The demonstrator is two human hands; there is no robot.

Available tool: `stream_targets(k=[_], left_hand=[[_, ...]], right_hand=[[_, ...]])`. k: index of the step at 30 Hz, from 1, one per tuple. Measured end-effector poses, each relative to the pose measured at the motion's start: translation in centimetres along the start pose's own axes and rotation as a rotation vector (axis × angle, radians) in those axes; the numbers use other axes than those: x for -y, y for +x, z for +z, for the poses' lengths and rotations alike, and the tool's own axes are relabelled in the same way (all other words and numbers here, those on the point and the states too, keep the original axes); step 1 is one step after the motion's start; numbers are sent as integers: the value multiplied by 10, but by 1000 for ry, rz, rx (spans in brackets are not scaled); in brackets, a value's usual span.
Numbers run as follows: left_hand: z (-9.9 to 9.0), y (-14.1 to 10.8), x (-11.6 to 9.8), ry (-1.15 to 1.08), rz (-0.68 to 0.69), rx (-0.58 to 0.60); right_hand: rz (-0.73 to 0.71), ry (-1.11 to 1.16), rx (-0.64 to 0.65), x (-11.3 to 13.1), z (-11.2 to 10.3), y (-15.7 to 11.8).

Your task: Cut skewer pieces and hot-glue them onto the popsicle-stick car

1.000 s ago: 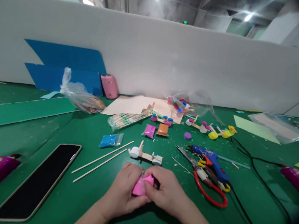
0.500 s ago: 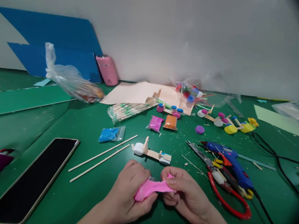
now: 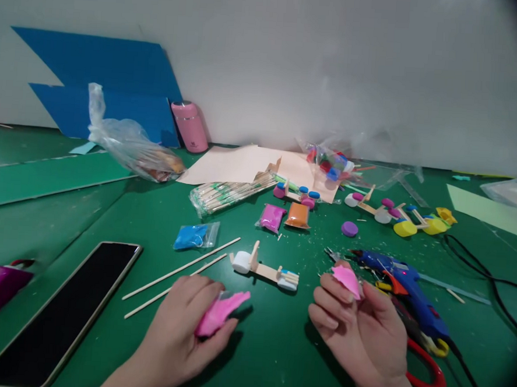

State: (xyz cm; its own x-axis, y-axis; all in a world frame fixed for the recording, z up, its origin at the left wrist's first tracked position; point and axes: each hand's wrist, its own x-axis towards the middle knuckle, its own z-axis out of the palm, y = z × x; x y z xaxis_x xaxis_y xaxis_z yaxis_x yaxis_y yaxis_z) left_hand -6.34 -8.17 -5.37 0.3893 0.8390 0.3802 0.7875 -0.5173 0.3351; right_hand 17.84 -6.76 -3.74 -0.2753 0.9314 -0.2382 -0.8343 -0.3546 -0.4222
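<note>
My left hand (image 3: 184, 329) is closed round a lump of pink clay (image 3: 221, 314), with a bit of clear wrapper at its top. In my right hand (image 3: 357, 328), turned palm up, a smaller pink clay piece (image 3: 346, 279) lies between the fingertips and thumb. The two clay pieces are apart. Beyond and between the hands stands a small wooden scooter model (image 3: 265, 271) with white wheels. Two thin wooden sticks (image 3: 181, 269) lie beyond my left hand, which covers part of the nearer one.
A phone (image 3: 58, 315) lies at left. At right are a blue glue gun (image 3: 404, 284), red-handled pliers (image 3: 427, 373) and a black cable. Farther back are clay packets (image 3: 298, 216), bundled sticks (image 3: 232, 193), a purple disc (image 3: 350, 228), finished models and a pink bottle (image 3: 189, 126).
The pink clay has come apart into two pieces. My left hand has moved left with the larger one, my right hand right and up with the smaller one, turning palm up.
</note>
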Motion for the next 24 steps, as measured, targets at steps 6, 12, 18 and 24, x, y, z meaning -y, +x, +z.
stream_targets(k=[6,12,18,24], left_hand=[[-6,-7,32,359,-189,150],[-7,-5,4,198,-183,-146],[18,21,-68,-887,-494,-121],[32,59,-92,-1707,-1025,-230]], right_hand=[[-28,-75,6,-7,-6,2],[-57,-359,-77,-18,-7,5],[-167,-786,9,-28,5,1],[-675,-1516,239,-40,8,-7]])
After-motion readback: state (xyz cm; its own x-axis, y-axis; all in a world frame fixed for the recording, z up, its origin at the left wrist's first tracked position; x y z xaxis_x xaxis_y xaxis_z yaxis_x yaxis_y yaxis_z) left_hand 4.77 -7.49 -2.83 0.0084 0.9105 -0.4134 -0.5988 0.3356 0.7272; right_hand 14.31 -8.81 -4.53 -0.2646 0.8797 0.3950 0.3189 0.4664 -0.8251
